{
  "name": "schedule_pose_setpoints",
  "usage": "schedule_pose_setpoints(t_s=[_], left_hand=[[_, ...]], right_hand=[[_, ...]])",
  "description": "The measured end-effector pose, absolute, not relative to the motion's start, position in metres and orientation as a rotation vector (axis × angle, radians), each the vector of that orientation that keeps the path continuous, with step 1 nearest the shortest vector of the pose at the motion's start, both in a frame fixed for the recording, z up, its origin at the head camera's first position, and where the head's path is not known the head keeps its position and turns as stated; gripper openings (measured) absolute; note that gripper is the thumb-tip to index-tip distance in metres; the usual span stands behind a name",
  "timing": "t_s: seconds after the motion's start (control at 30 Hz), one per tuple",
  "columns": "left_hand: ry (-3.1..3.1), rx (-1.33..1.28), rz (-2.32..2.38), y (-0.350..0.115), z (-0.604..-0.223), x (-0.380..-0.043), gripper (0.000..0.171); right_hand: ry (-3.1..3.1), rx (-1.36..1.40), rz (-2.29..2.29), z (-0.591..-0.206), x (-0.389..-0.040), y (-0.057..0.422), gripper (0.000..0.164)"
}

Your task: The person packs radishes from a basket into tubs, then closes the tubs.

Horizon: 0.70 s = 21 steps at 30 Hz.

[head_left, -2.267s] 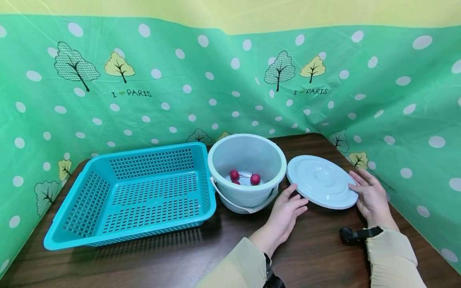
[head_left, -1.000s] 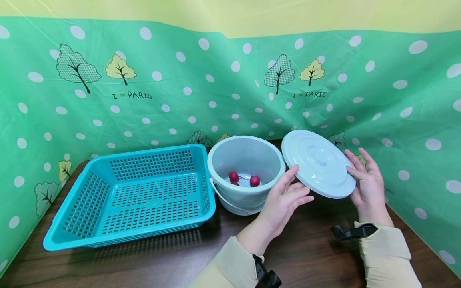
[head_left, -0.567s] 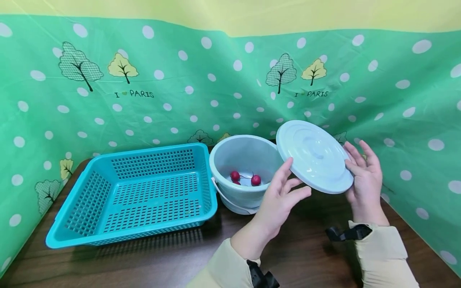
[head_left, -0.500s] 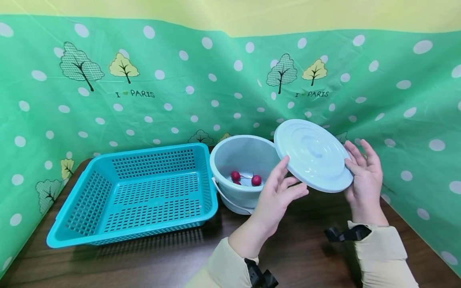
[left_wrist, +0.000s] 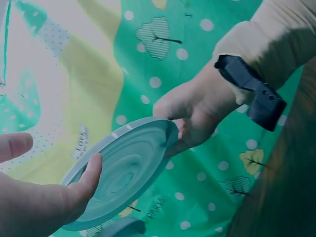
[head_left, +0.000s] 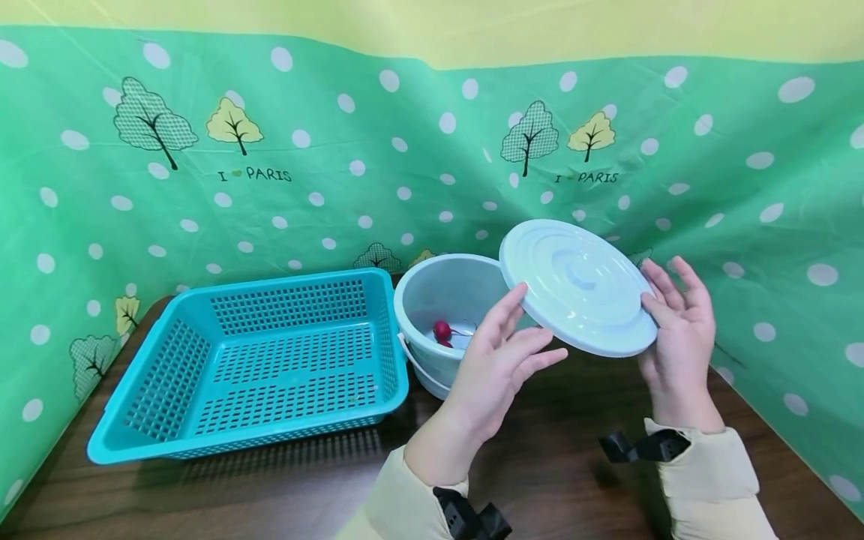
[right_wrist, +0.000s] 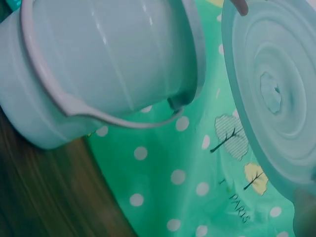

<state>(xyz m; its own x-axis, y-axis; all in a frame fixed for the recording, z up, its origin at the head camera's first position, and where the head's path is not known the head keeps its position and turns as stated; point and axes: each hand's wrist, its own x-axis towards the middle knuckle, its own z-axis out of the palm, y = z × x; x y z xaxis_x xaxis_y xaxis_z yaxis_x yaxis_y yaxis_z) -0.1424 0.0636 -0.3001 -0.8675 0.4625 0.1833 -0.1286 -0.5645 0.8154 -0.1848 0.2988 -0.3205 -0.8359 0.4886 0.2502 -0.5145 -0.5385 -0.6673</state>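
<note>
A round pale blue lid [head_left: 577, 288] is held up off the table, tilted, its far left edge overlapping the bucket's rim in the head view. My right hand [head_left: 680, 334] pinches the lid's right edge, thumb on top and fingers beneath. With fingers spread and fairly straight, my left hand [head_left: 498, 367] touches the lid's near-left edge. Behind it stands the pale blue bucket [head_left: 432, 363], uncovered, its handle [right_wrist: 74, 106] hanging down the side. Inside lie red radishes [head_left: 442, 331], partly hidden by the lid and left hand. The lid's ringed underside shows in the right wrist view.
A turquoise perforated basket [head_left: 270, 430] sits left of the bucket, close against it. Both stand on a dark wooden table [head_left: 256, 499]. A green dotted cloth [head_left: 405, 150] hangs behind and along both sides.
Both hands have lifted the lid from low over the table at the bucket's right. It has moved up and left, tilting, and now covers part of the bucket's opening in the head view.
</note>
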Motion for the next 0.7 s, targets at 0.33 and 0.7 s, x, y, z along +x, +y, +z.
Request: schedule_pose_setpoints(t_s=[0.33,0.7], left_hand=[[1.288,0.506,2.502,0.049,-0.292,-0.145,0.064],[1.366,0.495,2.486,0.035,-0.296,-0.149,0.067]], right_hand=[[-1.046,0.048,2.229,-0.305,-0.180,0.278,0.049],[-1.119,0.077,2.162,-0.302,-0.181,0.265,0.048]])
